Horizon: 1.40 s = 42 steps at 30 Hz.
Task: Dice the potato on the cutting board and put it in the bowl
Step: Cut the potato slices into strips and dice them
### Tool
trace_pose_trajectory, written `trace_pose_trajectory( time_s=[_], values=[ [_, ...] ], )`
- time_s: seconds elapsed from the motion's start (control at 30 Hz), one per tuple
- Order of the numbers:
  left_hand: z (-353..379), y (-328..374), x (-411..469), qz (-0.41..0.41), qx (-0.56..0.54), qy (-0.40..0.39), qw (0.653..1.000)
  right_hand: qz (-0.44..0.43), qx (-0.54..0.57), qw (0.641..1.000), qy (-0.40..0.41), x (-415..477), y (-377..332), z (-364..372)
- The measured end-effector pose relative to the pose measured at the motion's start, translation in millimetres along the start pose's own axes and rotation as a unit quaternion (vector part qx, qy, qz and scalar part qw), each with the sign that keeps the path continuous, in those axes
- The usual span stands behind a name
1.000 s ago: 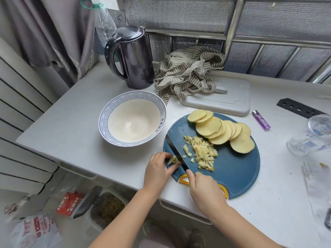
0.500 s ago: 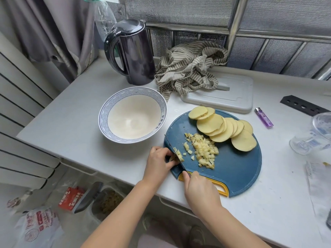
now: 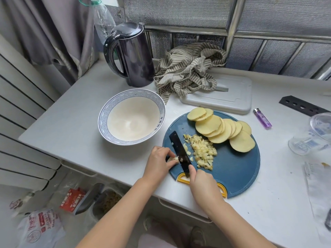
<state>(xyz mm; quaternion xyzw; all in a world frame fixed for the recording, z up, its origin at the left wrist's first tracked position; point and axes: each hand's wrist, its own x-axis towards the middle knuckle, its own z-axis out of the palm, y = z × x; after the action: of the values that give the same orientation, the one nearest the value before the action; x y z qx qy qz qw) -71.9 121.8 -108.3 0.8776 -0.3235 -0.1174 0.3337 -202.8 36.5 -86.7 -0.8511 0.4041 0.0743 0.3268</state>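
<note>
Potato: spread over board, beside bowl. Slices fanned far side, dice heaped mid-board, small bit near left edge. Likely firm, wet, slippery, light; best pinned from sides, clear of blade. Bit pinched in curled left hand, against knife; handle wrapped in right hand, blade angled away.

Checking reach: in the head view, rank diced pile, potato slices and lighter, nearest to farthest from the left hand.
1. Diced pile, just right of the left hand.
2. Potato slices, back right on the board.
3. Lighter, past the board's right edge.
</note>
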Motion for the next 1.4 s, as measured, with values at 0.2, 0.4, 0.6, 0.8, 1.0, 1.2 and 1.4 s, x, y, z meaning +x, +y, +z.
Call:
trace_pose_trajectory(
  time_s=[0.2, 0.4, 0.6, 0.8, 1.0, 1.2, 1.4],
  values=[
    [2.4, -2.4, -7.2, -0.012, -0.023, 0.017, 1.0, 0.041, 0.043, 0.998, 0.033, 12.0, 23.8, -19.6],
    [-2.8, -5.3, -10.3, -0.003, -0.026, -0.01, 1.0, 0.015, 0.033, 0.999, 0.018, 15.8, 27.3, -23.4],
    [-5.1, -6.9, -10.3, -0.012, -0.024, -0.005, 1.0, -0.002, 0.03, 0.999, 0.017, 17.6, 28.4, -19.8],
    [-7.2, -4.3, -6.6, 0.015, 0.02, -0.015, 1.0, 0.001, 0.037, 0.999, 0.012, 16.5, 30.4, -17.9],
    [-16.8, 2.2, -0.5, 0.028, 0.019, -0.003, 0.999, -0.004, 0.042, 0.999, 0.008, 16.1, 30.1, -19.1],
    [-18.5, 1.8, 2.2, -0.058, -0.007, 0.005, 0.998, 0.0, 0.048, 0.999, 0.001, 16.1, 30.3, -21.8],
    [-14.8, 2.8, -0.2, -0.041, 0.002, -0.024, 0.999, -0.001, 0.049, 0.999, -0.006, 15.8, 30.4, -24.3]
  ],
)
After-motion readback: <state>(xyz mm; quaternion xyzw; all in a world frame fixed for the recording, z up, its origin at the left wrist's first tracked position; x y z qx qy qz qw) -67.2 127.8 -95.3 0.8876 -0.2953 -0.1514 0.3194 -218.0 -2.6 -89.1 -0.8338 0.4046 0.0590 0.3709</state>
